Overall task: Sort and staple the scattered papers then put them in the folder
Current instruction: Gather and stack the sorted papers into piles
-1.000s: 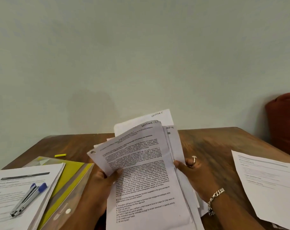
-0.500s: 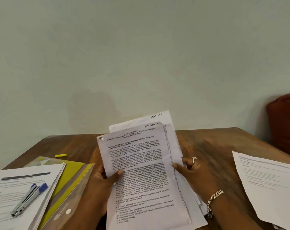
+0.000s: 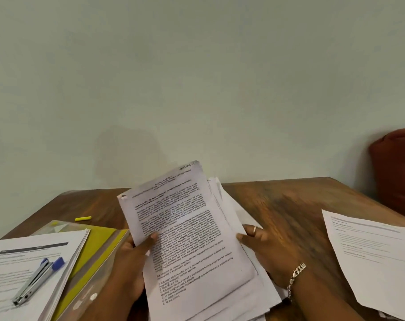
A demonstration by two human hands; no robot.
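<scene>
A bundle of printed white papers (image 3: 192,230) is held up over the wooden table (image 3: 282,205), tilted to the left, its top sheet marked "SECTION - 1". My left hand (image 3: 129,260) grips its left edge, thumb on the front sheet. My right hand (image 3: 264,251), with a ring and a silver bracelet, holds the right edge and the looser sheets behind. A clear folder with a yellow insert (image 3: 97,249) lies at the left. On a stack of papers (image 3: 23,258) over the folder rests a silver stapler with blue tips (image 3: 38,280).
A separate printed sheet (image 3: 370,256) lies at the right, overhanging the table's front. A small yellow cap or marker (image 3: 83,218) lies on the table at the back left. A dark red cushion (image 3: 396,167) stands against the wall at the far right.
The bundle has been squared up and tilted left; the sheet marked "SECTION 5" that stuck out behind the bundle no longer shows. Both hands keep their hold.
</scene>
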